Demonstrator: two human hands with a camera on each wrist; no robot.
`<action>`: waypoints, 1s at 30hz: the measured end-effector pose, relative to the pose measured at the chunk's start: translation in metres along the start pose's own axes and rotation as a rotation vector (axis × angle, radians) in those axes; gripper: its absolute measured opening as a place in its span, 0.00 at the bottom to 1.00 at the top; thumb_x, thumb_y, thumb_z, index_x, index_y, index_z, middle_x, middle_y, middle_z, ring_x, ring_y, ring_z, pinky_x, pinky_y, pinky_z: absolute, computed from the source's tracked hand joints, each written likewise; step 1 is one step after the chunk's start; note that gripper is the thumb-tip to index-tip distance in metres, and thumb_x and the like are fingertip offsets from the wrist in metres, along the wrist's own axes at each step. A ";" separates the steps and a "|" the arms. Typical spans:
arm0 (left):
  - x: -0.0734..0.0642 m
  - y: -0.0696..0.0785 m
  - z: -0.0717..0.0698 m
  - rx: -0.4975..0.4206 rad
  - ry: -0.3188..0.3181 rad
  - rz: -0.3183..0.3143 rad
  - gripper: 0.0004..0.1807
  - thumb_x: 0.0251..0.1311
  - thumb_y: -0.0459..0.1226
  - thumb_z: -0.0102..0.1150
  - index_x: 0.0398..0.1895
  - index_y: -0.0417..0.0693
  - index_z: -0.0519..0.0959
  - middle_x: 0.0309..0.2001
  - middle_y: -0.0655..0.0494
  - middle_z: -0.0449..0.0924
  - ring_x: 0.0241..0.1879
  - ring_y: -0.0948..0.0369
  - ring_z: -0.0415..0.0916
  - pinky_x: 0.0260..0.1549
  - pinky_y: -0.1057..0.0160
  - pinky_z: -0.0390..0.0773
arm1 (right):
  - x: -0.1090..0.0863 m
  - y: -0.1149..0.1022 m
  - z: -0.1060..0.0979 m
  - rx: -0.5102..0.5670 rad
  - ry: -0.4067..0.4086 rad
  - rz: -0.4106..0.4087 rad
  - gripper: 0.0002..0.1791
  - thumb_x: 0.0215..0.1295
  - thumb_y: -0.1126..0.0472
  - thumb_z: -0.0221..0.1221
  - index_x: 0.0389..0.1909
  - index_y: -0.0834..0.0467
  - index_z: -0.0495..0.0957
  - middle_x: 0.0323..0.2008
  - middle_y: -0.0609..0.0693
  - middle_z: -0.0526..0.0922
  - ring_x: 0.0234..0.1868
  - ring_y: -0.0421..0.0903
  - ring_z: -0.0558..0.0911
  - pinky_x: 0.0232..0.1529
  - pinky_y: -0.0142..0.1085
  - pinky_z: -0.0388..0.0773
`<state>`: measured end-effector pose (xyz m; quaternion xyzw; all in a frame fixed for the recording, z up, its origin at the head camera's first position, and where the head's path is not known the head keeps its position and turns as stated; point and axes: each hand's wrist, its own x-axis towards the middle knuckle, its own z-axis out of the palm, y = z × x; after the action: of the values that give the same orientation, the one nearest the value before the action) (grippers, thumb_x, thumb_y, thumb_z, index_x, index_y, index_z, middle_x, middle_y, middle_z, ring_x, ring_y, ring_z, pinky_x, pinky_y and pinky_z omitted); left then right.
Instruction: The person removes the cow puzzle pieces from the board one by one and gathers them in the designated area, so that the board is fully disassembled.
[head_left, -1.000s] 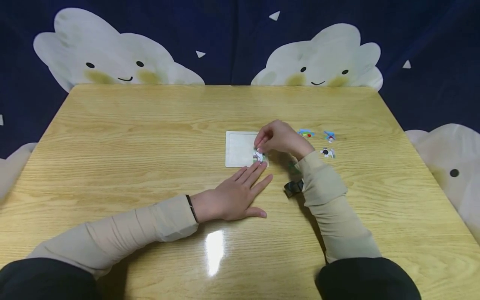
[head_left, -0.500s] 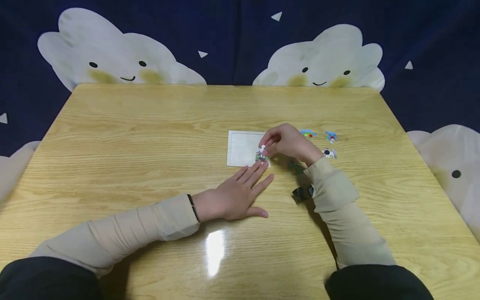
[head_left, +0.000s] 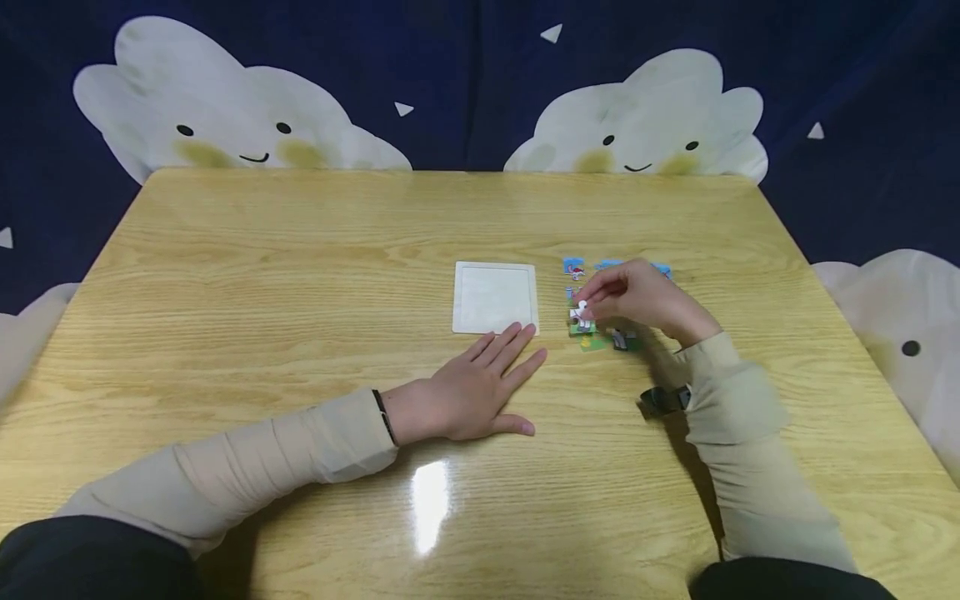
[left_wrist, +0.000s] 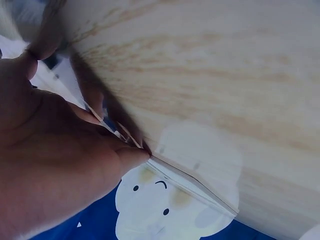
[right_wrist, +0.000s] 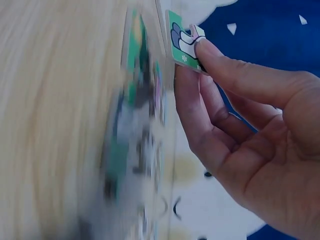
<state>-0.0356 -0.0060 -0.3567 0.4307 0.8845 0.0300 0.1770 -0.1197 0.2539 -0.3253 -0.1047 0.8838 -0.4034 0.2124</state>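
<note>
My right hand (head_left: 647, 297) pinches a jigsaw puzzle piece (head_left: 581, 320) between thumb and fingers, over several other pieces to the right of the tray. The right wrist view shows the held piece (right_wrist: 185, 44) tilted, green with a white and dark-grey print. A shallow white puzzle tray (head_left: 458, 297) lies flat on the table with a bare floor. My left hand (head_left: 476, 392) rests with straight, spread fingers, its fingertips at the tray's near edge. In the left wrist view, fingers of the left hand (left_wrist: 60, 155) touch that edge.
Loose puzzle pieces lie around the right hand: a blue one (head_left: 573, 265) at the back left, another blue one (head_left: 663, 270) farther right, and a dark one (head_left: 621, 340) in front. The right hand partly covers the group. A dark blue curtain (head_left: 465, 83) hangs behind the wooden table (head_left: 300, 242).
From over the tray's right side, my right hand has lifted the puzzle piece and carried it right, above the loose pieces. The tray floor is now uncovered. My left hand stays put.
</note>
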 end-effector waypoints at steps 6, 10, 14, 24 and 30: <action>0.000 0.001 0.001 0.004 0.008 0.006 0.48 0.68 0.64 0.38 0.79 0.47 0.38 0.77 0.42 0.24 0.76 0.50 0.22 0.72 0.52 0.36 | -0.023 0.021 -0.024 0.055 0.027 0.033 0.12 0.65 0.70 0.62 0.47 0.72 0.80 0.37 0.55 0.86 0.36 0.44 0.85 0.40 0.39 0.82; 0.000 0.000 0.001 0.002 0.013 0.010 0.48 0.68 0.64 0.39 0.79 0.47 0.39 0.78 0.42 0.24 0.76 0.50 0.23 0.72 0.52 0.37 | -0.037 0.038 -0.038 0.074 0.014 0.059 0.12 0.66 0.73 0.59 0.48 0.75 0.78 0.38 0.55 0.85 0.36 0.42 0.85 0.41 0.40 0.83; 0.000 0.000 0.001 0.008 0.018 0.012 0.48 0.68 0.65 0.39 0.79 0.46 0.39 0.77 0.41 0.25 0.76 0.49 0.23 0.72 0.52 0.37 | -0.048 0.052 -0.047 0.072 0.022 0.068 0.13 0.66 0.76 0.57 0.49 0.77 0.77 0.40 0.55 0.86 0.36 0.41 0.85 0.40 0.39 0.83; -0.002 -0.005 0.004 -0.003 0.018 0.001 0.48 0.69 0.64 0.38 0.79 0.47 0.38 0.77 0.42 0.24 0.76 0.50 0.23 0.72 0.52 0.37 | -0.051 0.067 -0.046 -0.050 0.039 0.131 0.12 0.66 0.70 0.61 0.47 0.72 0.80 0.35 0.55 0.85 0.33 0.41 0.84 0.36 0.35 0.81; -0.004 -0.007 0.006 -0.006 0.018 -0.003 0.48 0.69 0.64 0.38 0.79 0.47 0.38 0.78 0.42 0.24 0.76 0.51 0.23 0.72 0.52 0.37 | -0.046 0.064 -0.036 -0.216 0.069 0.158 0.14 0.60 0.61 0.69 0.43 0.65 0.82 0.31 0.50 0.82 0.31 0.43 0.77 0.30 0.33 0.74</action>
<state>-0.0363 -0.0143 -0.3622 0.4286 0.8866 0.0365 0.1702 -0.0966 0.3364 -0.3391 -0.0431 0.9344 -0.2915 0.2003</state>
